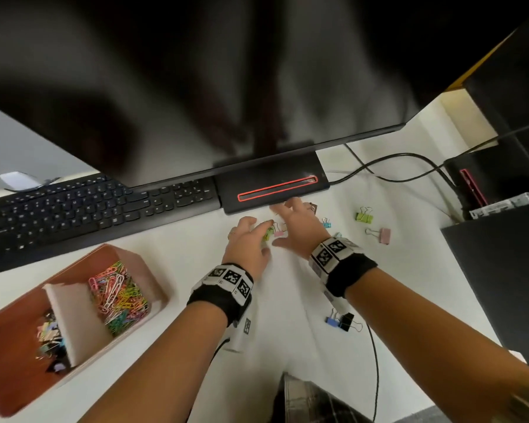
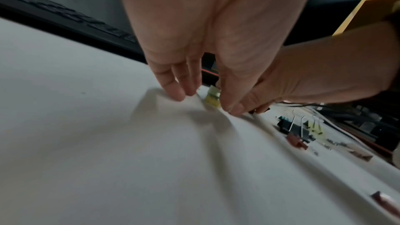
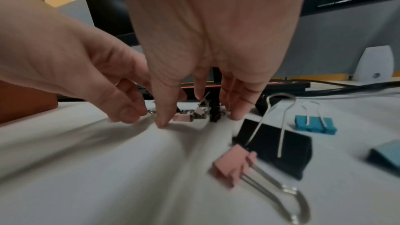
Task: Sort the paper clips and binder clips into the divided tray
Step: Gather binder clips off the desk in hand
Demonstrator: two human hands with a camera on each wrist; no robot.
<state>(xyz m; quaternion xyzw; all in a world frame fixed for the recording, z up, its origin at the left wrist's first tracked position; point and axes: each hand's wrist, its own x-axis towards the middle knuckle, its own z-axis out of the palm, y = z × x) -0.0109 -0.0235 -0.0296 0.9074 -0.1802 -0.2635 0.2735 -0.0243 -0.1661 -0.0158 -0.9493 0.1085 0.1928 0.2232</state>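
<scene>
My left hand (image 1: 261,236) reaches down to the white desk and pinches a yellow-green binder clip (image 2: 212,98) between thumb and fingers. My right hand (image 1: 284,224) hovers just right of it, fingers straight and spread over a small cluster: a pink binder clip (image 3: 181,117) by the thumb and a black one (image 3: 214,112). The brown divided tray (image 1: 129,254) sits at lower left, with coloured paper clips (image 1: 119,297) in its right compartment and binder clips (image 1: 49,334) in its left. Loose binder clips lie around: green (image 1: 364,215), pink (image 1: 384,236), blue (image 1: 333,320).
A black keyboard (image 1: 89,209) and the monitor base (image 1: 272,187) lie just behind the hands, under a large monitor (image 1: 196,87). Cables (image 1: 394,166) run to dark boxes (image 1: 501,270) at the right. Close to my right wrist lies a large black binder clip (image 3: 279,148).
</scene>
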